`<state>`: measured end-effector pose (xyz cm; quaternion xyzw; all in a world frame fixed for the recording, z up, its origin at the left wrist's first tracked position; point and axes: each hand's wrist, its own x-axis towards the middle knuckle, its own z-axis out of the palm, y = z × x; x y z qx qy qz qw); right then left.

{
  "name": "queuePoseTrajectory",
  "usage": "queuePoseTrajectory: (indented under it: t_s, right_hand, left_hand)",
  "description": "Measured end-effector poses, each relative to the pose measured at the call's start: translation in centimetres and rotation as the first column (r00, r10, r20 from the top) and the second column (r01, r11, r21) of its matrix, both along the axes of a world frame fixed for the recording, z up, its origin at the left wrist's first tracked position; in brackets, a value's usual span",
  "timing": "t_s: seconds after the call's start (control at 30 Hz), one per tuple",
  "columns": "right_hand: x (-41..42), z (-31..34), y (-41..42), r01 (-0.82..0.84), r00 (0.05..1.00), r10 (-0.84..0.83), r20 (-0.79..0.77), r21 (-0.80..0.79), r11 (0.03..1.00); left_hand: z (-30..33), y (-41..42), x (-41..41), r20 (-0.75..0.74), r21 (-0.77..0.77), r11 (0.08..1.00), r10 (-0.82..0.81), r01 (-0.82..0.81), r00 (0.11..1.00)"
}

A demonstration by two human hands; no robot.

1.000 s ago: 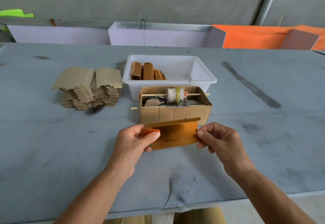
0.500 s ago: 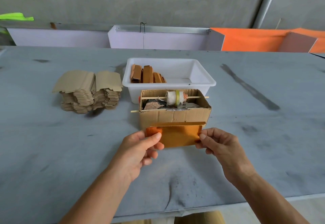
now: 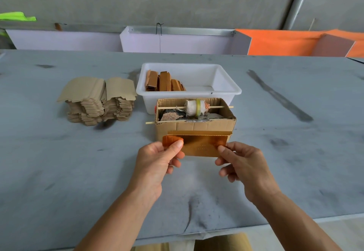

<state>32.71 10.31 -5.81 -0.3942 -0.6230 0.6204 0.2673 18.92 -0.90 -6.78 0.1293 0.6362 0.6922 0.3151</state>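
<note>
We pinch with both hands: left hand (image 3: 157, 164) on the left end, right hand (image 3: 244, 168) on the right end of the flat, glossy orange-gold card blank (image 3: 201, 146). Its long axis runs left to right, equally near both hands, just before the brown cardboard box (image 3: 197, 126). Beyond stands the white plastic tub (image 3: 226, 79).

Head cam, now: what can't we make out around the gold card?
Head view only.
Ends of the gold card: covered by left hand and right hand thumbs.
Card touching cardboard box or not: cannot tell; card hides the box front.
White tub near wall: behind the box.
</note>
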Motion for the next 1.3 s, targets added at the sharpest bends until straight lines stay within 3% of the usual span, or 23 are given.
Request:
queuePoseTrajectory:
  t_s: [0.27, 0.47, 0.9, 1.17, 1.3]
  right_hand:
    - [-0.1, 1.0, 0.4, -0.05, 0.999, 0.052, 0.01, -0.14, 0.989]
    - [-0.1, 1.2, 0.1, -0.054, 0.998, 0.056, 0.019, -0.107, 0.993]
    - [-0.2, 1.3, 0.2, -0.089, 0.995, 0.093, 0.023, -0.143, 0.986]
    - [-0.6, 0.8, 0.7, -0.071, 0.996, 0.051, -0.068, -0.336, 0.939]
    - [-0.7, 0.3, 0.8, -0.061, 0.989, 0.003, -0.145, -0.403, 0.913]
  left_hand:
    - [0.4, -0.1, -0.1, 0.142, -0.086, 0.99, -0.098, 0.111, 0.985]
    - [0.6, -0.4, -0.3, 0.104, -0.098, 0.985, -0.131, 0.141, 0.986]
    - [1.2, -0.8, -1.1, 0.223, 0.005, 0.971, -0.234, 0.239, 0.946]
    - [0.5, -0.2, -0.9, 0.14, 0.024, 0.995, -0.104, 0.102, 0.985]
    - [0.0, 0.0, -0.6, 0.028, 0.04, 0.999, -0.002, 0.001, 1.0]
